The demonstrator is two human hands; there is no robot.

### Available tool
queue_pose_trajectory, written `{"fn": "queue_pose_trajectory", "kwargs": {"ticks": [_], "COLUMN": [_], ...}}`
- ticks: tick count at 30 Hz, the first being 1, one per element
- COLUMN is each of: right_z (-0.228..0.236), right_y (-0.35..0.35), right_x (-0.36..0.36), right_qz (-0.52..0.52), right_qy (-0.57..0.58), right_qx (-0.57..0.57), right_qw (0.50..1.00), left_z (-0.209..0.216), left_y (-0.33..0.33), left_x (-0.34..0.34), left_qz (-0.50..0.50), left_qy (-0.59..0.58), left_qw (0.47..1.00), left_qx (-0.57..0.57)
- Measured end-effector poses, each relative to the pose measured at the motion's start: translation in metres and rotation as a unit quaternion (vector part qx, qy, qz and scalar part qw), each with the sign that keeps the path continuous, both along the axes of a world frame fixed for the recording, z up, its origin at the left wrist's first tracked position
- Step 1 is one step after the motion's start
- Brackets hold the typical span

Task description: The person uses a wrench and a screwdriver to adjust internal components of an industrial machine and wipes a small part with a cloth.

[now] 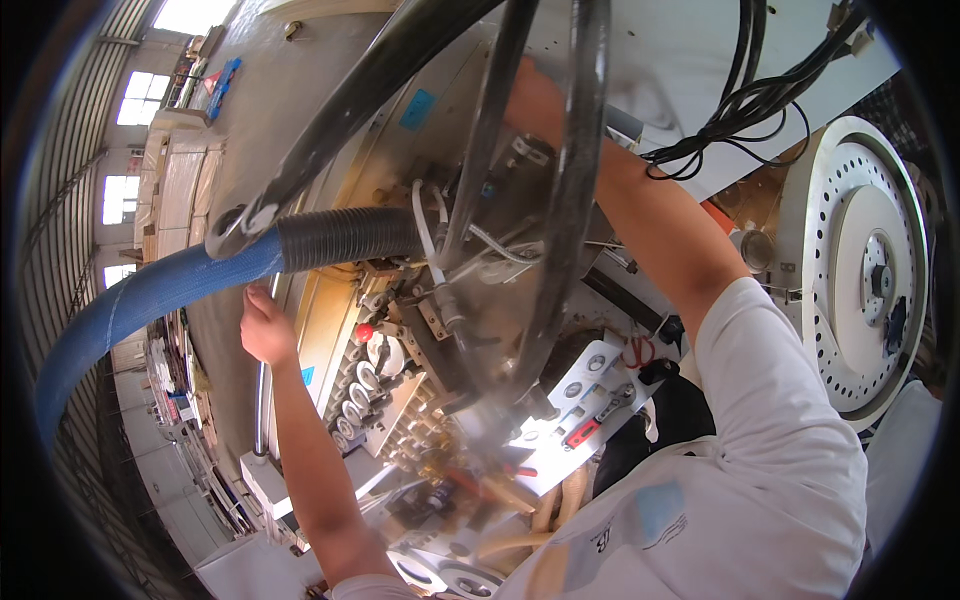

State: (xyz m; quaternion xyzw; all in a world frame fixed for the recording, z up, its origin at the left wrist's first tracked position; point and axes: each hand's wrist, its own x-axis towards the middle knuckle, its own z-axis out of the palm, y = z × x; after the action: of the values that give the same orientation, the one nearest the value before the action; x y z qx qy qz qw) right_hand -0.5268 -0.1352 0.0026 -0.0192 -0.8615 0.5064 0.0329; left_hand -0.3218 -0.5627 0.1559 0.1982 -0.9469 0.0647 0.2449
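My left hand (266, 328) is closed at the bright metal rail (261, 405), which disappears beneath it and continues toward me. Just above that hand passes a thick blue hose (170, 283) with a ribbed black end, running into the machine head (495, 190). My right arm reaches far forward over the machine. The right hand (536, 98) lies behind thick black hoses (575, 150), at the edge of a white panel; its fingers are hidden. Thinner pale hoses (430, 235) hang around the machine head, between my two arms.
Below sits a row of white rollers (352, 410) and a red knob (364, 331). A white plate (590, 400) carries a red-handled tool (582, 433); red-handled scissors (638, 351) lie beside it. Black cables (735, 130) dangle at upper right, above a large perforated wheel (870, 270).
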Motion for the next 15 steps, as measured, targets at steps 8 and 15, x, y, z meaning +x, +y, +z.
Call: {"fn": "queue_pose_trajectory", "kwargs": {"ticks": [8, 15], "right_z": [-0.017, -0.047], "right_y": [0.004, -0.003], "right_x": [-0.019, -0.032], "right_qz": [0.029, 0.066], "right_qy": [-0.013, 0.048], "right_qx": [-0.043, -0.073], "right_qw": [0.999, 0.994], "left_z": [-0.004, -0.005], "left_y": [-0.001, 0.005], "left_x": [-0.004, -0.007], "left_qz": [-0.007, -0.001], "left_qy": [0.003, 0.024], "left_qw": [1.000, 1.000], "left_qx": [-0.011, -0.012]}}
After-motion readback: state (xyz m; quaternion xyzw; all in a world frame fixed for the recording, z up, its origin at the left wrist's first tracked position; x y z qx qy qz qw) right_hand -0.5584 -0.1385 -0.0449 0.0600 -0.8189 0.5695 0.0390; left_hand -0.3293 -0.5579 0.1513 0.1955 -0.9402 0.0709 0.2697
